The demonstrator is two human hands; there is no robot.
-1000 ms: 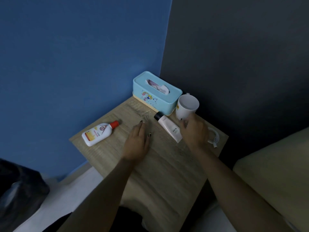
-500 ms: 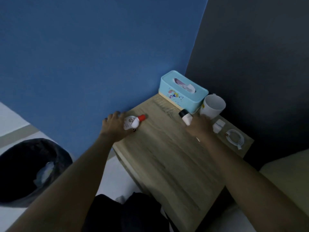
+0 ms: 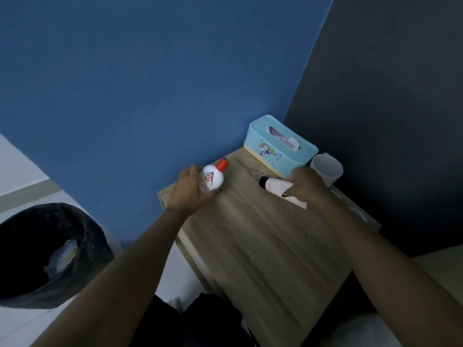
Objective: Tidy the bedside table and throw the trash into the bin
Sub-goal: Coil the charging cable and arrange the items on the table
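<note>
The left hand [image 3: 191,190] has its fingers curled round the body of a small white bottle with a red cap [image 3: 211,180], holding it near the bedside table's [image 3: 263,246] far-left edge, cap tilted toward one o'clock; whether its base touches the wood cannot be told. The right hand [image 3: 304,187] grips the middle of a white tube with a black cap [image 3: 274,187], which lies slanted with the cap toward nine o'clock and the crimped tail poking out at five o'clock of the hand.

Both things look light and made of plastic. The bottle is probably rigid and smooth, so a wrap round its widest part, as now, should hold better than a pinch at the narrow cap. The tube is likely soft and will give when squeezed (a firm squeeze near the cap might push out the contents if the cap is loose), so a light hold at mid-body seems best.

At twelve o'clock of the right hand sits a light blue tissue box [image 3: 280,149] against the corner, touching or nearly touching the knuckles. A white mug [image 3: 327,170] stands just beside the hand at one o'clock, close enough to be knocked and probably breakable. Pale things to the right of the forearm are too blurred to name.

Open wood runs toward six o'clock. The black-lined bin [image 3: 50,254], with some crumpled trash inside, stands on the floor at eight o'clock, well apart from the table's edge and reachable only past it.
</note>
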